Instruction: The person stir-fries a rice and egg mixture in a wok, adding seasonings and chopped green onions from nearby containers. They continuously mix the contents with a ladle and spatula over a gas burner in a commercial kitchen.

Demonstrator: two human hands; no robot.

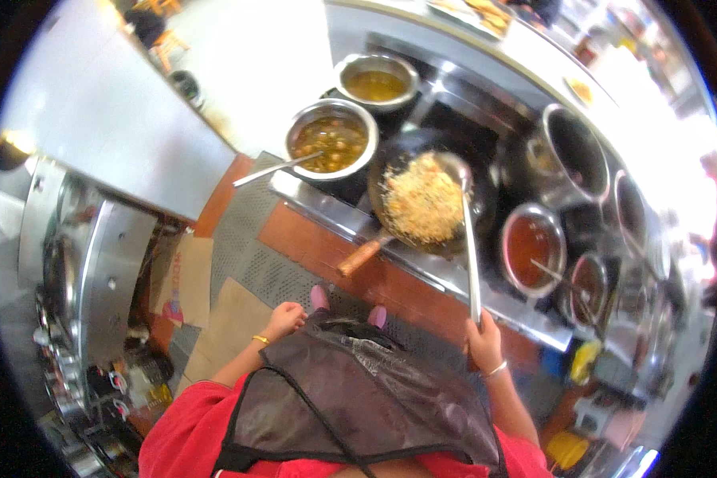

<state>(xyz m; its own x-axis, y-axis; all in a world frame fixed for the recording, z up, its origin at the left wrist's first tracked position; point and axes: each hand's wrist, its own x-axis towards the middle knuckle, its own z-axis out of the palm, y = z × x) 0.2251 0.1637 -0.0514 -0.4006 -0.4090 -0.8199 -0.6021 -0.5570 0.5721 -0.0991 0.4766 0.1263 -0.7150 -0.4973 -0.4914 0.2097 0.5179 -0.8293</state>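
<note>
My right hand (483,343) grips the handle of a long metal ladle (471,251). Its bowl rests in a dark wok (484,221), at the right side of a heap of fried rice (427,200). The wok sits on the stove, and its wooden handle (360,257) sticks out over the front edge with no hand on it. Down by my apron, my left hand (288,318) hangs loosely curled, apart from the wok handle; I see nothing in it.
Left of the wok stands a pot of brown broth (333,140) with a spoon (275,170) leaning out. Behind it is a pot of yellowish liquid (375,86). To the right are a pot of red sauce (527,251) and a tall metal pot (573,155). Flattened cardboard (233,322) lies on the floor.
</note>
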